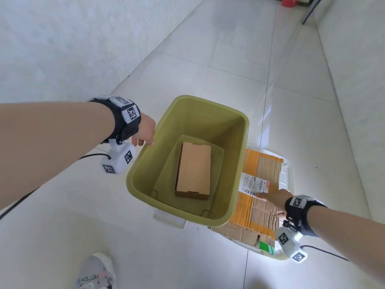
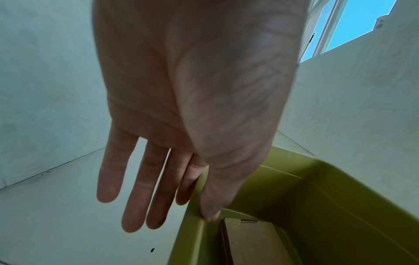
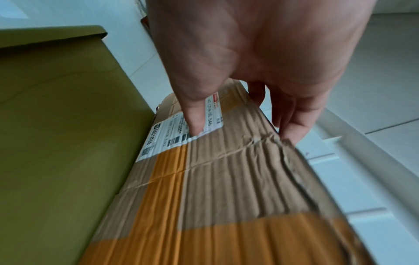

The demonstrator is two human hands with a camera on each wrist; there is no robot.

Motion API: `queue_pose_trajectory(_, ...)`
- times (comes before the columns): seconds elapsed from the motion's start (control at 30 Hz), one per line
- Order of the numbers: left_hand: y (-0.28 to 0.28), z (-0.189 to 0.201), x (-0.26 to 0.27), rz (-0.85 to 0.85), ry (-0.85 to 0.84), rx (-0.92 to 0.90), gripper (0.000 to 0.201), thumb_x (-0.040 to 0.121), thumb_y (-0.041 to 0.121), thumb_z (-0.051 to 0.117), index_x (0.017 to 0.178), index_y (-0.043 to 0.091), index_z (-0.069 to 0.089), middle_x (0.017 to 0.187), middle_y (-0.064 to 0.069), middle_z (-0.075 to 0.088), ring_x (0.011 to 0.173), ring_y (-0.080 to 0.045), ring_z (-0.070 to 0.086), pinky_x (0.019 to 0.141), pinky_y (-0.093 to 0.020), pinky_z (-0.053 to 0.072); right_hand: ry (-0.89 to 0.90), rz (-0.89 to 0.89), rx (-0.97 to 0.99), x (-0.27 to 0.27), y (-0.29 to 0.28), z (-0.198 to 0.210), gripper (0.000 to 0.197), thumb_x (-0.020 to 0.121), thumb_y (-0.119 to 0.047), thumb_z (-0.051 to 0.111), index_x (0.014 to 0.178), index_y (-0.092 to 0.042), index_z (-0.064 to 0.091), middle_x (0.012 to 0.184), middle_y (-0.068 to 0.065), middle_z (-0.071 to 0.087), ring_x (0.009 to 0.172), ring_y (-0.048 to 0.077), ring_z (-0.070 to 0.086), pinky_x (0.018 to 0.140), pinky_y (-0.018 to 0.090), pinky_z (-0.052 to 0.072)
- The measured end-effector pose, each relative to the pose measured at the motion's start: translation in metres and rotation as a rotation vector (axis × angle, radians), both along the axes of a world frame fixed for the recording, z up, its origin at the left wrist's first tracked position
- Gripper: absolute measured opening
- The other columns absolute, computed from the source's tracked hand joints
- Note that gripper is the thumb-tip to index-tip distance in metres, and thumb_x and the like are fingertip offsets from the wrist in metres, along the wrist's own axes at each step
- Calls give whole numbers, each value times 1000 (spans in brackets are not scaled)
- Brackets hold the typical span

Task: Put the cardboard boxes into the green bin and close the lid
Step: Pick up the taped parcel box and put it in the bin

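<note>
The green bin stands open on the floor, with a small plain cardboard box lying flat on its bottom. My left hand is at the bin's left rim; its thumb touches the rim while the straight fingers hang outside. To the right of the bin a larger box with orange tape and a shipping label lies on the white lid. My right hand grips this box, thumb on the label and fingers curled over its right edge.
More cardboard with a green patch lies under the taped box on the lid. A white latch sticks out at the bin's near side. My shoe is at the bottom left. A wall runs along the left, and cables trail from both wrists.
</note>
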State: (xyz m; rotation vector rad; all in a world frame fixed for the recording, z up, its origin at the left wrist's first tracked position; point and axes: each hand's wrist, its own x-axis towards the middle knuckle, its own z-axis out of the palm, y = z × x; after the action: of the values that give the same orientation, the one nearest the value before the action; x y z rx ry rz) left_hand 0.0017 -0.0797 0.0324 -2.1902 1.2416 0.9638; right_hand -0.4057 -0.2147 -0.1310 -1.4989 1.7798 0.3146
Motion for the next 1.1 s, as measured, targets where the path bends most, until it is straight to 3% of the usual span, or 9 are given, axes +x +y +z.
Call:
queue_pose_trajectory(0.1,1,0,0,-6,2,-2,36,97,30,54,110,-1,66,95,-4,70,93,-23,71,51,-24,48,-23,-1,-17,6,-1,8,77,83,-50,79,141,-7,53,119,16,65,100,31,60,91,45,56)
queue_pose_trajectory(0.37,5,0,0,-16,-32,-9,36,97,28,53,114,-2,66,112,-8,73,88,-22,69,49,-23,44,-155,-40,-164,22,-30,48,29,91,-26,76,106,-3,68,89,8,73,72,19,66,56,29,44)
queue_pose_trajectory(0.47,8,2,-1,-23,-53,-7,36,97,27,52,115,-2,65,114,-9,73,84,-20,66,48,-22,43,-260,-51,-221,18,-43,67,15,92,-22,75,91,-12,64,96,11,74,80,25,71,68,37,57)
queue_pose_trajectory(0.57,11,5,-2,-33,-74,-5,36,97,27,52,116,-1,65,115,-9,72,84,-21,65,49,-23,44,-321,-129,-309,9,-53,90,23,91,-28,75,102,-9,71,98,15,77,92,37,75,90,53,61)
queue_pose_trajectory(0.73,15,8,-6,-23,-93,-33,36,96,26,54,121,0,62,117,-11,71,89,-24,68,56,-27,48,-404,-302,-540,-13,-72,130,38,89,-31,75,114,-3,74,109,19,75,99,36,73,98,51,57)
queue_pose_trajectory(0.8,17,9,-6,-33,-93,-33,39,96,26,55,124,0,60,117,-11,71,86,-25,66,65,-32,54,-456,-388,-598,-17,-76,154,37,89,-33,74,116,-8,74,105,10,76,89,28,73,90,46,60)
queue_pose_trajectory(0.9,18,9,-3,-49,-83,-30,40,94,27,56,124,0,61,113,-11,72,82,-26,65,89,-39,57,-614,-470,-586,-26,-96,177,41,83,-54,71,101,-18,70,63,-16,75,46,2,67,45,21,57)
queue_pose_trajectory(1.0,21,11,-1,-73,-90,-15,40,94,29,55,120,-1,64,106,-9,73,81,-26,65,94,-41,56,-713,-501,-559,-13,-109,181,67,50,-69,87,91,-16,77,74,-13,80,61,8,75,66,32,66)
queue_pose_trajectory(1.1,22,14,1,-95,-93,-9,41,94,31,55,119,0,64,104,-9,73,80,-26,65,93,-40,56,-773,-390,-385,40,-52,197,25,84,-37,75,84,-12,76,68,-5,79,50,13,70,60,31,62)
